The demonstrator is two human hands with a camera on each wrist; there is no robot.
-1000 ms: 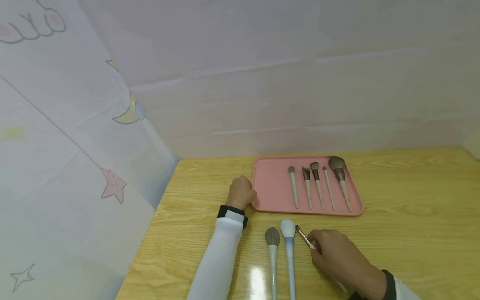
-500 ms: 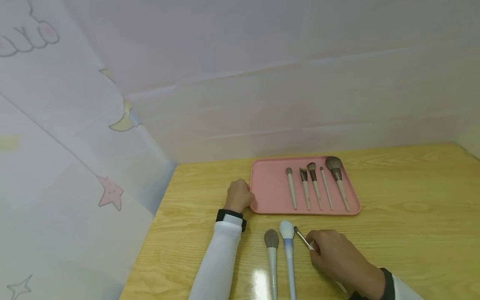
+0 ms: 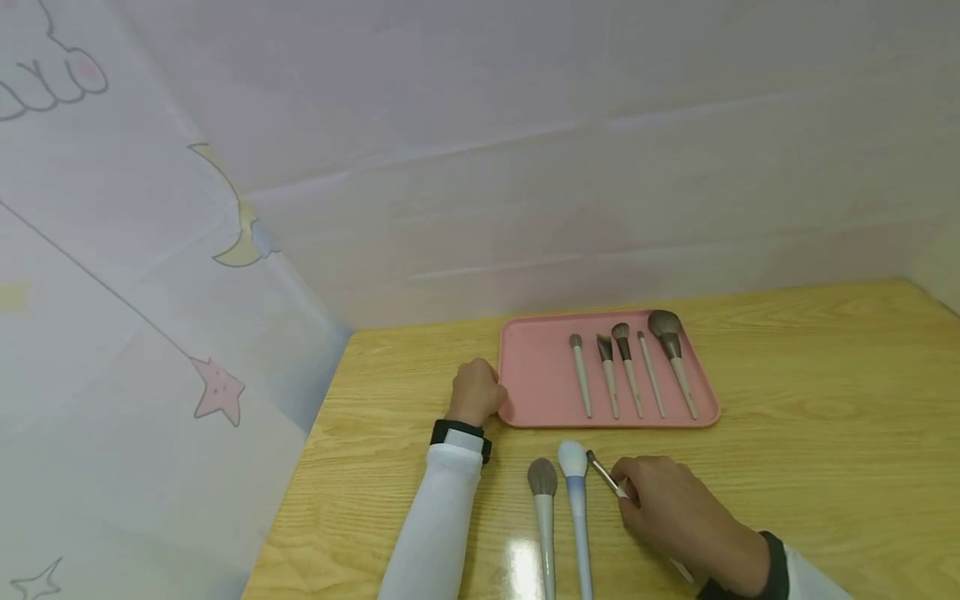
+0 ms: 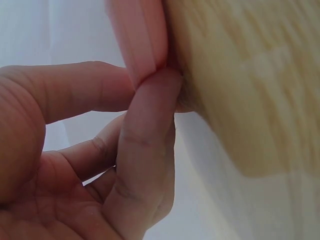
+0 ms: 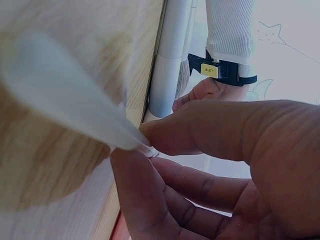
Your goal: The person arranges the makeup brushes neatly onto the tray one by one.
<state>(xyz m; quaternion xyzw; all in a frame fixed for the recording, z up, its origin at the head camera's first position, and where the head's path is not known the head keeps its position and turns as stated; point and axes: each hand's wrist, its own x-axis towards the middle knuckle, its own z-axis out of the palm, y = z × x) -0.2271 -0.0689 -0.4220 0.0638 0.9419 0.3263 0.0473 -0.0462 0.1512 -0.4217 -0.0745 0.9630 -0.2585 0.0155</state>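
My left hand (image 3: 477, 392) pinches the left edge of a pink tray (image 3: 536, 367); in the left wrist view the thumb and a finger meet on the tray's rim (image 4: 140, 40). A small makeup brush (image 3: 606, 475) lies slanted low over the table, and my right hand (image 3: 678, 508) pinches its pale handle. The right wrist view shows that handle (image 5: 65, 95) between thumb and finger, its end toward the camera. To the left of it are a white-headed brush (image 3: 577, 517) with a blue band and a grey-headed brush (image 3: 545, 517), both lying on the table.
Several makeup brushes lie side by side on the tray, from a slim one (image 3: 581, 379) to a big fluffy one (image 3: 672, 354). The wood-grain table (image 3: 810, 400) meets a pale draped backdrop (image 3: 600, 167) behind the tray and a patterned sheet on the left.
The head view has tilted slightly, so everything on the table appears shifted a little left. Both hands keep the same holds, and the brushes lie as before.
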